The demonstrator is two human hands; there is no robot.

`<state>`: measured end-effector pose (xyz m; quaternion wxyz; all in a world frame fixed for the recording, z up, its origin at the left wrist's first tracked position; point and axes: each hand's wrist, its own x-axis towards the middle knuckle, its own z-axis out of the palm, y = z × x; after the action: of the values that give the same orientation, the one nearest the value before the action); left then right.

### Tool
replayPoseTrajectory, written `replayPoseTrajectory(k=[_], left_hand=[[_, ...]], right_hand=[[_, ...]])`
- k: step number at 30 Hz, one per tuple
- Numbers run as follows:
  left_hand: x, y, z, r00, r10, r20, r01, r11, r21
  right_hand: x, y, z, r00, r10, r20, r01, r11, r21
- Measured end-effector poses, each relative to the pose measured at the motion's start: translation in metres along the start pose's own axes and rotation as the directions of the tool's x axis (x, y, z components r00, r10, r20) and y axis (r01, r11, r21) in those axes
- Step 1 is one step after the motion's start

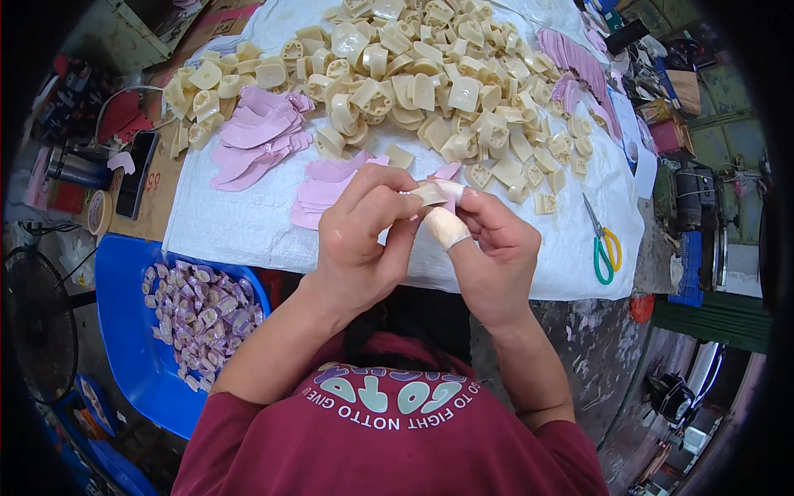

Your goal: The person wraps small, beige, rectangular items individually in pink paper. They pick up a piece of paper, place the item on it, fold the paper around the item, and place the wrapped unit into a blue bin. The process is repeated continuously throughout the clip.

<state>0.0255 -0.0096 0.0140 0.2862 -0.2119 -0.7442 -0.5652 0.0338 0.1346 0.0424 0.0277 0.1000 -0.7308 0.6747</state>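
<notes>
Cream piece (432,193) pinched btwn left hand (364,236) & right hand (488,248) grips.

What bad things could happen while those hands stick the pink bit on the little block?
The cream block and pink piece are pinched over the table's edge by the left hand and right hand; a slip may drop them. The scissors lie near the white cloth's edge and might get knocked off.

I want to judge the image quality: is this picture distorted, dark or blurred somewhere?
Head view: fisheye bends the white-covered table's edges, and the corners are black; light is even daylight with soft shadows, no strong glare; the left hand, right hand and cream piece are sharp; the scissors and rim clutter look softer.
</notes>
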Motion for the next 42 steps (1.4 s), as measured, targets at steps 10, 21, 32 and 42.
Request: replayPoseTrajectory(k=[10,21,32,42], left_hand=[[0.006,-0.002,-0.009,0.998,-0.02,0.051,0.018,0.999,0.051],[-0.001,0.004,-0.004,0.988,-0.119,0.103,0.113,0.991,0.065],[-0.005,0.007,-0.003,0.732,-0.576,0.362,0.627,0.363,-0.689],[-0.017,0.009,-0.006,0.794,-0.523,0.31,0.603,0.611,-0.513]], right_hand=[[0.014,0.015,-0.007,0.911,-0.398,0.105,0.412,0.868,-0.278],[0.015,0.022,-0.006,0.926,-0.34,0.163,0.369,0.907,-0.202],[0.004,0.008,-0.029,0.958,-0.234,0.167,0.254,0.961,-0.108],[0.026,-0.013,-0.042,0.841,-0.231,0.489,0.489,0.713,-0.502]])
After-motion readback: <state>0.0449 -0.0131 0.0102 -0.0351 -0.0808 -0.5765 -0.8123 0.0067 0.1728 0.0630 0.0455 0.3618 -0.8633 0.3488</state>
